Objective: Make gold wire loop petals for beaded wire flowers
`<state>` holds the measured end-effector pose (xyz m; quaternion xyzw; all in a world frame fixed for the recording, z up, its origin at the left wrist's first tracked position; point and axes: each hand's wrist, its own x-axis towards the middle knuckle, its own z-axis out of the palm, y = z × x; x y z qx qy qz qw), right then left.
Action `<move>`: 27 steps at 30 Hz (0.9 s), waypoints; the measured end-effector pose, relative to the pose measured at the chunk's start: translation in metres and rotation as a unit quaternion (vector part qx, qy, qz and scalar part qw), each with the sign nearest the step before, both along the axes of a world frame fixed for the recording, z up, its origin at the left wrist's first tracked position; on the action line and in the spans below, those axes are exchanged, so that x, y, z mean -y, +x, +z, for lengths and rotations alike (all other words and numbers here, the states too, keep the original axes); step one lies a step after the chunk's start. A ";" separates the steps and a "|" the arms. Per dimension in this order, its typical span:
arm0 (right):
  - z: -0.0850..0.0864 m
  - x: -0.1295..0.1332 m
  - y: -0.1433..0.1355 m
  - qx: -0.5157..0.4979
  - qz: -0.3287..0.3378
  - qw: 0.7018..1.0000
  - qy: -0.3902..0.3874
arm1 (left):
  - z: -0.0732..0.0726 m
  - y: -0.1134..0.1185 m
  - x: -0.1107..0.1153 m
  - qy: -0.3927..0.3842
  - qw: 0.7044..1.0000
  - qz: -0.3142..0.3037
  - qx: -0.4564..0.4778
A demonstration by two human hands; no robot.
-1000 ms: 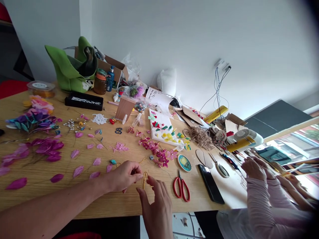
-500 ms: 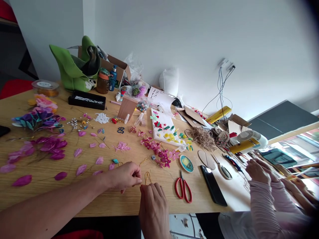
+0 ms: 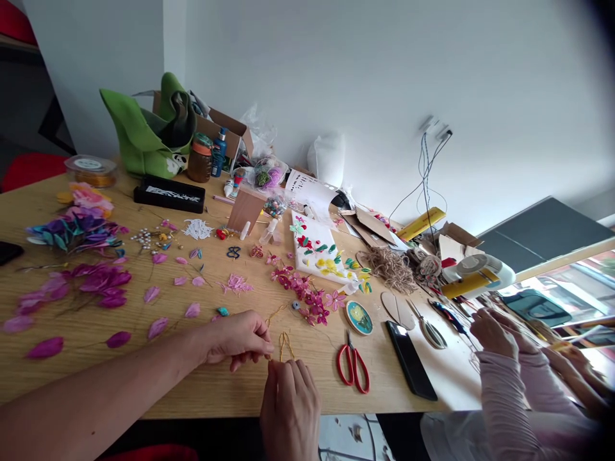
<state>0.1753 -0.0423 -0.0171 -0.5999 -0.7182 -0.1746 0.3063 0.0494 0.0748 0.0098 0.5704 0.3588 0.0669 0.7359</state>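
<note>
Near the table's front edge, my left hand (image 3: 240, 339) pinches the end of a thin gold wire (image 3: 287, 344). My right hand (image 3: 293, 398) is closed on the same wire just beside it, fingertips nearly touching. A narrow loop of the wire stands up above my right knuckles, and another curled length lies on the wood behind. The exact grip point is partly hidden by my fingers. Red-handled scissors (image 3: 353, 366) lie to the right of my right hand. Behind my hands are pink flower sprays (image 3: 312, 294) and a small turquoise piece (image 3: 222, 312).
Loose pink petals (image 3: 157, 328) are scattered leftward. A black phone (image 3: 410, 360), a small round embroidery piece (image 3: 359, 317) and pliers (image 3: 431, 330) lie rightward. A green felt bag (image 3: 139, 141) stands at the back. A co-worker's hands (image 3: 497, 330) are at far right.
My right hand has shifted slightly left and down, closer under my left fingertips. My left hand stays nearly in place, with its fingers a little more spread. The view has moved slightly.
</note>
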 end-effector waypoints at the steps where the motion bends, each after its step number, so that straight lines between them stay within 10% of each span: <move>1: 0.001 0.000 0.000 -0.003 -0.004 1.000 0.001 | 0.000 -0.001 -0.001 -0.012 1.000 -0.006 0.006; 14: -0.005 0.006 0.000 -0.152 -0.011 0.987 -0.053 | -0.004 0.003 0.006 0.025 0.999 0.007 0.041; 20: -0.002 0.012 0.018 -0.454 -0.004 0.843 -0.290 | -0.003 0.000 0.002 0.039 0.998 -0.008 0.048; 27: 0.008 0.013 0.026 -0.634 0.035 0.684 -0.360 | 0.000 0.000 0.005 0.045 0.997 -0.021 0.056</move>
